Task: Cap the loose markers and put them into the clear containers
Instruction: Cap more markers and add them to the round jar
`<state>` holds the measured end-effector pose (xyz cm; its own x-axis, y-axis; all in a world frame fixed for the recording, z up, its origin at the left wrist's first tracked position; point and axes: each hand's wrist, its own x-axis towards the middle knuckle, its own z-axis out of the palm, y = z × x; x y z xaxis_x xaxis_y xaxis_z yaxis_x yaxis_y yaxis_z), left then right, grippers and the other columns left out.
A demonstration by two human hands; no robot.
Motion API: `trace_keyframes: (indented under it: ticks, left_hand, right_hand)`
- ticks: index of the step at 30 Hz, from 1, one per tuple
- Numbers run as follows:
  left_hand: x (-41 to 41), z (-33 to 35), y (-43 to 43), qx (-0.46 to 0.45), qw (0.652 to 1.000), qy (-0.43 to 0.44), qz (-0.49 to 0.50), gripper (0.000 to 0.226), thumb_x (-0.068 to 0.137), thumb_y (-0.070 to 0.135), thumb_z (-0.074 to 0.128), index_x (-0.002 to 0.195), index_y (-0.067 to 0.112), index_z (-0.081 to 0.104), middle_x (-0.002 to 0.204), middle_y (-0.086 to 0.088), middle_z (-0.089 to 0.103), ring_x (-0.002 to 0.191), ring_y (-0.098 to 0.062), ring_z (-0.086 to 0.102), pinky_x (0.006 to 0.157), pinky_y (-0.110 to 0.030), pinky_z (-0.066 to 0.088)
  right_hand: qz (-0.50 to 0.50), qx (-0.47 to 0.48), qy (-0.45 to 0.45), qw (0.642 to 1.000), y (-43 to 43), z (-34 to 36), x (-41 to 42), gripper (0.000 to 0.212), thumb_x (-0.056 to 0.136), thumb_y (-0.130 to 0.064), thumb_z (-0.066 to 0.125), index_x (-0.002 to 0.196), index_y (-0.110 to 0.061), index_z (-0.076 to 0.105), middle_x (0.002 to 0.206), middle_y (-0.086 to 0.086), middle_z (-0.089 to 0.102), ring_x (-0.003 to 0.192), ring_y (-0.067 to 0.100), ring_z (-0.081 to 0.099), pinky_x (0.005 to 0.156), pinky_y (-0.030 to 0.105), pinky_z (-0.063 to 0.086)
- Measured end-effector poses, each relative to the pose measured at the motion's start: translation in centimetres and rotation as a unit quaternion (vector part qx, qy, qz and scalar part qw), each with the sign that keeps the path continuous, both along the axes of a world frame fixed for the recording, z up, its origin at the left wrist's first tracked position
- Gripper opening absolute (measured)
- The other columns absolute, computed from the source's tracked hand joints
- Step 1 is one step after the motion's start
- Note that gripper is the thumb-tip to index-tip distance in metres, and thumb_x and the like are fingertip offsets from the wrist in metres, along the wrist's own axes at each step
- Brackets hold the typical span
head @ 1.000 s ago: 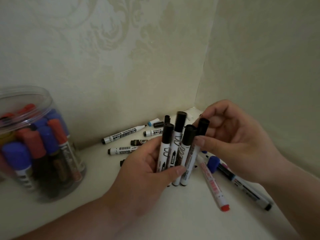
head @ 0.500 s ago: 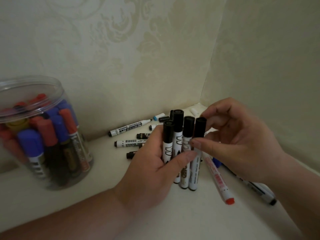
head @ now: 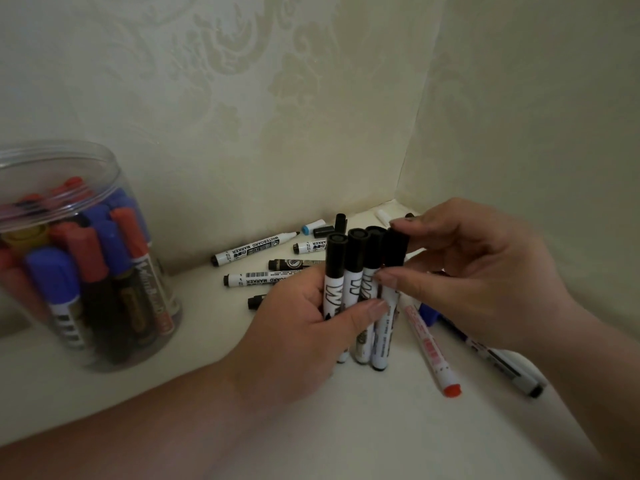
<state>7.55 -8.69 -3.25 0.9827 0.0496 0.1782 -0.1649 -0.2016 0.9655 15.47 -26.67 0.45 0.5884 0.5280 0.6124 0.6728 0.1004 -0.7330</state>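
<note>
The left hand (head: 304,327) holds a bunch of four white whiteboard markers with black caps (head: 354,261) upright, its fingers curled round the barrels. At three o'clock of the bunch, the right hand (head: 467,271) pinches the black cap (head: 394,252) of the rightmost marker between thumb and forefinger. At nine o'clock, the clear round plastic container (head: 104,168) stands on the cream worktop (head: 207,368), packed with red, blue and black markers. At twelve o'clock, along the patterned wall (head: 242,116), lie uncapped white markers (head: 256,249) and loose caps (head: 323,231). At four o'clock lies a white marker with a red end (head: 429,344).
</note>
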Motion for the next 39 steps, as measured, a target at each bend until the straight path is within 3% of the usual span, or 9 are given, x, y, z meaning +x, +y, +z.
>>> trace_keyframes:
  ticks: [3,8,11,15,21,25,28,30,39]
  left_hand:
    - [0.2,-0.2,0.0,0.014,1.0,-0.013,-0.001,0.02,0.088,0.026,0.073,0.108,0.028,0.072,0.096,0.002,0.078,0.091,-0.022,0.074,0.078,-0.043,0.06]
    - [0.1,0.0,0.0,-0.012,0.999,-0.001,-0.046,0.034,0.076,0.033,0.071,0.109,0.023,0.073,0.096,0.009,0.079,0.089,-0.009,0.075,0.079,-0.025,0.06]
    - [0.1,0.1,0.3,-0.013,1.0,-0.011,-0.024,0.034,0.077,0.036,0.07,0.107,0.021,0.074,0.094,0.007,0.079,0.088,-0.013,0.075,0.08,-0.034,0.062]
    - [0.2,0.3,0.3,0.02,1.0,0.0,-0.023,0.029,0.078,0.044,0.065,0.099,0.028,0.076,0.084,0.01,0.077,0.074,-0.006,0.072,0.06,-0.017,0.055]
    - [0.4,0.3,-0.2,0.014,1.0,0.017,-0.013,0.01,0.078,0.024,0.081,0.087,0.022,0.078,0.076,0.012,0.077,0.071,-0.001,0.073,0.059,-0.009,0.051]
    - [0.7,0.4,0.0,0.024,0.998,0.034,-0.036,0.008,0.082,0.021,0.079,0.091,0.019,0.079,0.08,0.01,0.078,0.075,-0.003,0.074,0.065,-0.013,0.054]
    - [1.2,0.4,0.5,0.028,0.996,0.051,-0.074,0.012,0.087,0.019,0.076,0.098,0.016,0.079,0.091,0.003,0.08,0.089,-0.013,0.076,0.086,-0.039,0.061]
    - [1.4,0.4,0.7,0.032,0.995,0.053,-0.083,0.011,0.087,0.02,0.076,0.097,0.017,0.08,0.092,0.0,0.079,0.091,-0.018,0.076,0.088,-0.049,0.06]
    - [1.7,-0.3,0.9,-0.021,0.991,0.045,-0.121,0.018,0.086,0.022,0.077,0.103,0.017,0.077,0.1,-0.008,0.078,0.098,-0.027,0.075,0.093,-0.056,0.056]
  right_hand:
    - [-0.021,-0.034,-0.072,0.997,-0.1,-0.1,0.3,0.034,0.078,-0.012,0.084,0.108,-0.011,0.067,0.1,-0.003,0.074,0.098,0.013,0.074,0.076,0.031,0.063]
    - [-0.039,-0.073,-0.155,0.984,-0.3,-0.1,0.6,0.044,0.077,-0.015,0.086,0.117,-0.013,0.067,0.103,0.003,0.075,0.092,0.007,0.075,0.077,0.027,0.062]
    - [-0.036,-0.012,-0.113,0.993,-0.1,-0.3,0.4,0.04,0.076,-0.008,0.086,0.11,-0.007,0.064,0.098,0.01,0.075,0.09,0.019,0.076,0.076,0.036,0.063]
    - [-0.079,0.064,-0.052,0.993,0.7,-0.9,0.1,0.034,0.074,-0.015,0.084,0.1,-0.009,0.063,0.089,0.004,0.076,0.084,0.02,0.077,0.074,0.035,0.063]
    - [-0.101,0.05,-0.126,0.986,1.1,-1.2,-0.6,0.026,0.079,-0.013,0.083,0.098,-0.011,0.066,0.096,-0.005,0.071,0.082,0.008,0.075,0.073,0.023,0.06]
    - [-0.096,0.009,-0.158,0.983,0.6,-1.3,-0.2,0.041,0.075,-0.023,0.086,0.107,-0.011,0.062,0.101,-0.008,0.069,0.087,0.008,0.075,0.077,0.025,0.061]
    - [-0.064,-0.027,-0.129,0.989,0.3,-1.4,0.2,0.052,0.076,-0.025,0.083,0.117,-0.016,0.053,0.105,0.003,0.072,0.096,0.012,0.075,0.082,0.033,0.061]
    - [-0.055,-0.031,-0.113,0.992,0.4,-1.3,0.0,0.048,0.078,-0.025,0.081,0.115,-0.021,0.052,0.104,0.005,0.073,0.098,0.014,0.075,0.083,0.035,0.062]
    - [-0.048,-0.03,-0.065,0.996,0.6,-0.5,-0.5,0.038,0.076,-0.026,0.082,0.099,-0.028,0.052,0.1,0.004,0.075,0.089,0.015,0.076,0.07,0.038,0.064]
